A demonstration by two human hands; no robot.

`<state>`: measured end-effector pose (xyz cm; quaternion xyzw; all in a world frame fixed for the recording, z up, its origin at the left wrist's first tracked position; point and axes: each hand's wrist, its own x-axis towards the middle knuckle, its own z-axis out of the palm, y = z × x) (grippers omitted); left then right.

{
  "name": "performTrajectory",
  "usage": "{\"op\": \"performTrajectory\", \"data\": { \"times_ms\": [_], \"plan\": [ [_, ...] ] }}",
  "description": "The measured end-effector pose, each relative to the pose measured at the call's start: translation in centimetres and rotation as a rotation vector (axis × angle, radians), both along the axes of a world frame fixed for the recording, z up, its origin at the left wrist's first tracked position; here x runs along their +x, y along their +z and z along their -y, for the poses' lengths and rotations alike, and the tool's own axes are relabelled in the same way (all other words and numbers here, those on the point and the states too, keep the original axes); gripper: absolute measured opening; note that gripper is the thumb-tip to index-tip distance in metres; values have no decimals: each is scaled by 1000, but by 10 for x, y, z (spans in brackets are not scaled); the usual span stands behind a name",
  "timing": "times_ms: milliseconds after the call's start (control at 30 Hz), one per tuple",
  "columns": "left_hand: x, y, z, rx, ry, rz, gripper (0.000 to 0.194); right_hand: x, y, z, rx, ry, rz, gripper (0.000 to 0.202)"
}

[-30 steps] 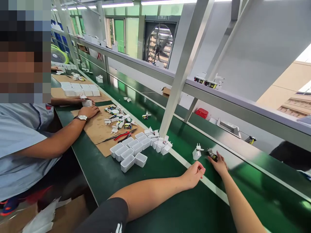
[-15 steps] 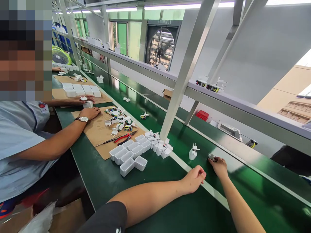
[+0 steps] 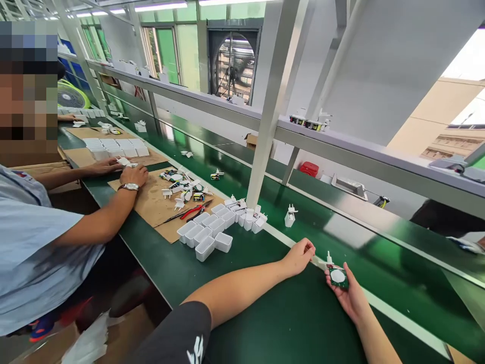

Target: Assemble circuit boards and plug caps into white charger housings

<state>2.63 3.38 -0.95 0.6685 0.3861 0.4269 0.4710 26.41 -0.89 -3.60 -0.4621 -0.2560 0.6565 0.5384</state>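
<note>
My right hand [image 3: 349, 290] holds a small green circuit board [image 3: 338, 277] with a round white piece on it, and a white plug part [image 3: 329, 259] stands up at its far side. My left hand [image 3: 299, 257] is closed above the pale strip at the table's edge, a little left of the board; whatever its fingers may hold is too small to make out. White open boxes [image 3: 205, 247] stand grouped on the green table to the left. Past my left hand, a white box with a plug part [image 3: 290, 216] rests on the green belt.
A person [image 3: 41, 227] at the left handles a white part. Before them, brown cardboard [image 3: 146, 205] bears loose plug parts and red-handled pliers [image 3: 192, 211]. A metal post [image 3: 271, 106] rises behind the boxes, joined to a long shelf rail [image 3: 364, 156].
My right hand has come back from the belt toward me with the circuit board, its palm now turned up. The view has shifted slightly. The other person's hands have moved a little.
</note>
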Motion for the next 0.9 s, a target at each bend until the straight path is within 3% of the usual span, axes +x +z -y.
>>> {"op": "performTrajectory", "data": {
  "times_ms": [133,233,333,433,500,600,700,800,900],
  "plan": [
    [-14,16,23,118,-65,-140,18,-2,6,8,37,4,-54,39],
    [-47,35,46,262,-204,-261,12,-5,9,7,56,24,-42,41],
    [-104,60,68,376,-245,-420,13,-7,11,7,95,45,-33,42],
    [-175,83,83,488,-23,-1018,17,-8,11,6,128,63,-39,39],
    [-218,91,88,453,60,-1115,24,-9,11,5,132,71,-55,40],
    [-261,86,92,411,168,-1296,31,-10,12,7,148,84,-70,47],
    [-280,67,93,407,210,-1361,43,-13,12,11,197,80,-59,48],
    [-281,54,90,427,251,-1326,47,-18,10,16,254,73,-8,65],
    [-263,53,85,456,236,-1231,45,-25,5,17,294,53,78,88]
  ]
}}
